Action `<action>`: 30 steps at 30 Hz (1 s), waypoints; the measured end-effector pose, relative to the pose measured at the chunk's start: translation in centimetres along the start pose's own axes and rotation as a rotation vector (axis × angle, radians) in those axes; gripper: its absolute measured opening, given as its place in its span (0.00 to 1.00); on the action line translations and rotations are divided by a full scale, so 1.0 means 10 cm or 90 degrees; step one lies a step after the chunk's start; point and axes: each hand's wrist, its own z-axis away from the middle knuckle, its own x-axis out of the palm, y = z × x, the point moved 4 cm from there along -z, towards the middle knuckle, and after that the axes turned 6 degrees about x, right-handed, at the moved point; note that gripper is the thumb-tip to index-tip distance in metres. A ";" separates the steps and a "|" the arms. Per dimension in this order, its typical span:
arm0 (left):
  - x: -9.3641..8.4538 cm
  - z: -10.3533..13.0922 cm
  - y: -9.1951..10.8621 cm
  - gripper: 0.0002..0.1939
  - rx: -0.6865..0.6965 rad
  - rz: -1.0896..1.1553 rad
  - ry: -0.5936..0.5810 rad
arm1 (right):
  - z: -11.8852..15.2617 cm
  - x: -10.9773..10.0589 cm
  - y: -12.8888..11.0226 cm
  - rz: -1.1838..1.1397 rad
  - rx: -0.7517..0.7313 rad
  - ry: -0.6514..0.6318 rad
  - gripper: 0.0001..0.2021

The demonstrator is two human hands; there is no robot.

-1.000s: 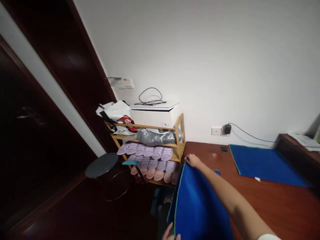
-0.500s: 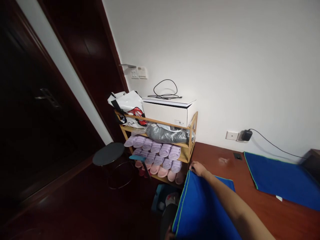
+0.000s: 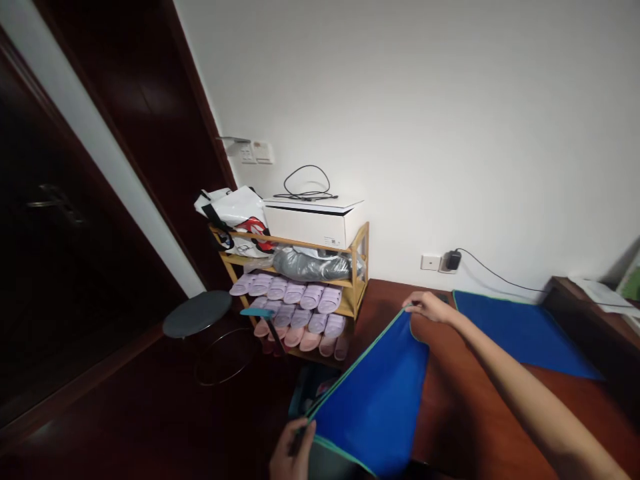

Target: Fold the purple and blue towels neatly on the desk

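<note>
A blue cloth with green edging [image 3: 375, 393] hangs stretched between my hands, over the near left side of the table. My right hand [image 3: 429, 307] pinches its far upper corner. At the bottom of the view, my left hand [image 3: 292, 450] grips the near corner between thumb and fingers. The top edge runs taut from one hand to the other, and the lower part droops. A second blue cloth [image 3: 520, 333] lies flat on the reddish-brown table [image 3: 475, 387], to the right of my right hand.
Left of the table stands a wooden rack [image 3: 361, 267] with rows of slippers [image 3: 295, 293], a white box [image 3: 310, 223] and a printed bag [image 3: 235, 217]. A round stool [image 3: 197, 313] is beside it. A black plug [image 3: 453, 260] with its cord sits in the wall socket.
My right hand has lifted the cloth's corner up and to the right. My left hand has come into fuller view with the near corner. The camera view has swung right.
</note>
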 end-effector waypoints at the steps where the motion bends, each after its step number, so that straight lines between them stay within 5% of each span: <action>1: -0.04 -0.06 0.21 0.33 0.029 0.007 -0.008 | 0.24 -0.22 -0.03 -0.023 0.007 0.016 0.21; 4: -0.10 -0.22 0.92 0.30 0.145 0.045 -0.069 | 0.99 -0.77 -0.16 -0.072 0.037 0.061 0.23; 7: -0.07 -0.35 1.61 0.24 0.236 0.069 -0.215 | 1.64 -1.14 -0.29 -0.092 0.080 0.130 0.25; 10: 0.04 -0.49 2.16 0.21 0.283 0.075 -0.293 | 2.12 -1.35 -0.36 -0.116 0.118 0.197 0.26; 13: 0.22 -0.62 2.49 0.21 0.284 0.078 -0.321 | 2.46 -1.41 -0.39 -0.146 0.148 0.244 0.27; 20: 0.43 -0.59 2.64 0.20 0.257 0.112 -0.437 | 3.03 -1.34 -0.47 -0.155 0.206 0.315 0.27; 30: 0.10 -0.54 2.57 0.22 0.272 0.154 -0.302 | 3.57 -1.02 -0.53 -0.234 0.236 0.393 0.22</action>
